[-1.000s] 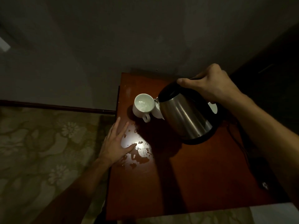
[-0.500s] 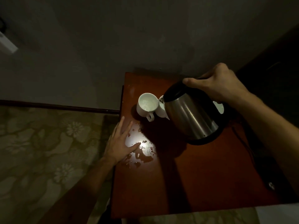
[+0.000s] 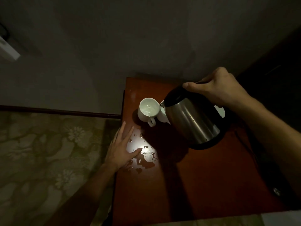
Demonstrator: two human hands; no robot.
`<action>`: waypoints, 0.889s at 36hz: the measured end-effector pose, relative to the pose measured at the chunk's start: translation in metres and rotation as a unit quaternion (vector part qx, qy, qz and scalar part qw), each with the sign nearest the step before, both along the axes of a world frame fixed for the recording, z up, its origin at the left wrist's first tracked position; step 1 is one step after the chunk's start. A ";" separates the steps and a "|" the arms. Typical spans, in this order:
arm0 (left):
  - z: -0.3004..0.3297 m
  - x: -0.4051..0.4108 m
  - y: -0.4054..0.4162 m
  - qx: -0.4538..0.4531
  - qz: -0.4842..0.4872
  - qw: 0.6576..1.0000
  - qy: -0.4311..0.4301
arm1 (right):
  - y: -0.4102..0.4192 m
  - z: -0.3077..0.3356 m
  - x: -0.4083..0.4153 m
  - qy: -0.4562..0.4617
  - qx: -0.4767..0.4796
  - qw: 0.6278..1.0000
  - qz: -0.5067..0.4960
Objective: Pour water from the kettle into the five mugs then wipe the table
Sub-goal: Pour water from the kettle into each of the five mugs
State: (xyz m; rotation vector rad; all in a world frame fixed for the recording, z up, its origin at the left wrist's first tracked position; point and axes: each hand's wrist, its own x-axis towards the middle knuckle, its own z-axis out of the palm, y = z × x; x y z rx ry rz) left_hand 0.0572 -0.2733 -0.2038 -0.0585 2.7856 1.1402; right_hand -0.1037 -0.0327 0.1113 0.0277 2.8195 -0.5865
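Observation:
My right hand (image 3: 218, 88) grips the handle of a steel kettle (image 3: 190, 118) with a black lid, tilted left above the red-brown table (image 3: 203, 185). Its spout hangs over a white mug (image 3: 161, 117) that the kettle mostly hides. Left of that one stands another white mug (image 3: 147, 111) with water in it, handle toward me. A sliver of a third white mug (image 3: 220, 110) shows behind the kettle on the right. My left hand (image 3: 122, 149) lies flat and open on the table's left edge, beside spilled water drops (image 3: 143, 157).
The table stands against a grey wall (image 3: 146, 38). A dark cord (image 3: 244, 144) and a small round metal piece (image 3: 276, 191) lie near the table's right edge. Patterned floor (image 3: 40, 152) spreads to the left. The scene is dim, with one bright reflection by my left hand.
The kettle stays tilted over the hidden mug, barely shifted relative to the mugs. My left hand remains flat on the table. The view itself has drifted slightly.

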 end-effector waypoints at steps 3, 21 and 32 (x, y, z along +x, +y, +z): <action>-0.003 0.000 0.000 -0.002 0.002 1.000 0.006 | -0.002 -0.001 0.000 -0.007 -0.004 1.000 0.004; -0.003 0.000 0.001 -0.001 0.003 1.000 -0.001 | -0.006 -0.002 -0.003 -0.016 -0.004 1.000 0.003; -0.003 -0.001 0.000 -0.002 0.002 1.000 0.006 | 0.000 -0.007 -0.008 -0.017 0.005 1.000 0.012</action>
